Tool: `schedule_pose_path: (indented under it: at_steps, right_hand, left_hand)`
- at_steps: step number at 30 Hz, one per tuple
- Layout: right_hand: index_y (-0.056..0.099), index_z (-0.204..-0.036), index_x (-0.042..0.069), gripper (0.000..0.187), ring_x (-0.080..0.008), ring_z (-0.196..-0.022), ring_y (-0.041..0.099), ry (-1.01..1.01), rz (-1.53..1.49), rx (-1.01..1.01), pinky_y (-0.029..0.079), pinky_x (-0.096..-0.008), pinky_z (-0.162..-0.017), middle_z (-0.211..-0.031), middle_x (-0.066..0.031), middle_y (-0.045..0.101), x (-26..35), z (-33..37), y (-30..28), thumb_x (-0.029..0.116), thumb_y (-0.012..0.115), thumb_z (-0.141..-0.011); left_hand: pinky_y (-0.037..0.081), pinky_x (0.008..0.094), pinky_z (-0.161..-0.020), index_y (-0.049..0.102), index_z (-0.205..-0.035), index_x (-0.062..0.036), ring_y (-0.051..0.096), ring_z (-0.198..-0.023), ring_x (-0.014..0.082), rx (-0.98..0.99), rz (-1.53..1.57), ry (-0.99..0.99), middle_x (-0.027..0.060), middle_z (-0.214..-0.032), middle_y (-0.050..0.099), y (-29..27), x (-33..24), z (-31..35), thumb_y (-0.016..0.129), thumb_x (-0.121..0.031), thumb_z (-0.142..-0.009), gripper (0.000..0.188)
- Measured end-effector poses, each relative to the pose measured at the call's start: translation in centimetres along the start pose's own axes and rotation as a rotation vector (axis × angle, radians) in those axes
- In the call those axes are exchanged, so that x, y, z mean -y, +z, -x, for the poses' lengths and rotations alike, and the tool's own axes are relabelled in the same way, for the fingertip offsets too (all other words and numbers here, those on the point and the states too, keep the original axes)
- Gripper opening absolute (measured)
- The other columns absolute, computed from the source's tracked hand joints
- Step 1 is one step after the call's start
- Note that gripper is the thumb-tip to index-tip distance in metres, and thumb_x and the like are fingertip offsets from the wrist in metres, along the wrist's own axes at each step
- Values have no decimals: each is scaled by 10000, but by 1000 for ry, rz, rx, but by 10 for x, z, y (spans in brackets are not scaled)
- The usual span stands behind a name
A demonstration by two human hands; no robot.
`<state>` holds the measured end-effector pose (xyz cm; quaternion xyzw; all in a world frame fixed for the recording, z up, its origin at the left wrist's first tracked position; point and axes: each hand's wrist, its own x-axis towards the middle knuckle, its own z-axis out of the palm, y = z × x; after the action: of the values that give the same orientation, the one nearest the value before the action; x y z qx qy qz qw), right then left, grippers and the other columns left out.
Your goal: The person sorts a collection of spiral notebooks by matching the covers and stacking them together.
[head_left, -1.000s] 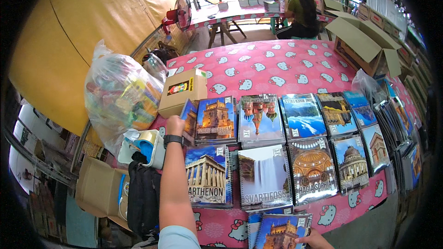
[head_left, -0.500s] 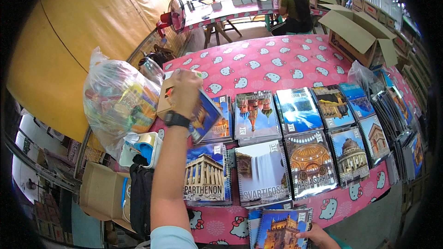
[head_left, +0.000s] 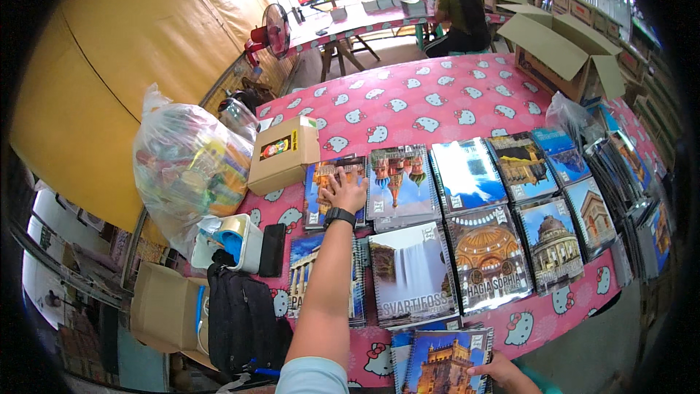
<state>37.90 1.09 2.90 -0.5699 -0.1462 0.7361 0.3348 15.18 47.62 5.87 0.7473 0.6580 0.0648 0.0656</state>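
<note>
Fingers spread, my left hand (head_left: 345, 191) rests on a spiral notebook (head_left: 315, 210) with a blue and golden building cover, which lies on the far-left stack. Its wrist wears a dark watch (head_left: 339, 215). At the lower edge, my right hand (head_left: 503, 373) grips the right side of a small pile of spiral notebooks (head_left: 446, 361) with a lit stone tower on the top cover. Between the hands lie a waterfall notebook (head_left: 414, 273) and, partly hidden by my left arm, a columned temple notebook (head_left: 300, 271).
More notebook stacks (head_left: 487, 255) fill two rows rightward. A closed cardboard box (head_left: 283, 157), a plastic bag of packets (head_left: 191, 164), a white bin (head_left: 251, 244) and a black bag (head_left: 248, 314) stand left. An open carton (head_left: 558, 51) sits far right. Two people are at a far table.
My left hand has come down and toward me from beside the cardboard box. The notebook that was tilted under it now lies flat on the stack. My right hand keeps its grip.
</note>
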Motion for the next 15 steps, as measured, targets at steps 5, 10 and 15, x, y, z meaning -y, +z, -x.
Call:
schedule_pose_path:
  at_steps: [5,10,15]
  right_hand:
    - [426,-1206,8,632,-179,-952,518,-146,130,50,408,-339,-865,-1082,-72,539,5,18,21,126,695,-646]
    - [384,-1178,4,783,-165,-975,502,-206,163,-33,402,-319,-870,-1083,-89,532,-24,5,3,124,825,-542]
    - [428,-1160,8,746,-158,-973,508,-340,119,81,406,-321,-871,-1061,-68,552,-24,23,14,51,815,-524]
  left_hand:
    - [278,460,-962,481,-1178,-40,382,-1175,313,-351,677,214,194,-1235,438,-34,0,45,537,-422,-810,533]
    - [456,314,-616,642,-785,-21,587,-654,197,642,615,331,139,-657,585,-64,-8,255,585,-449,-778,431]
    - [458,315,-720,582,-973,-15,582,-808,187,1233,636,36,112,-852,608,-18,65,371,659,-401,-733,460]
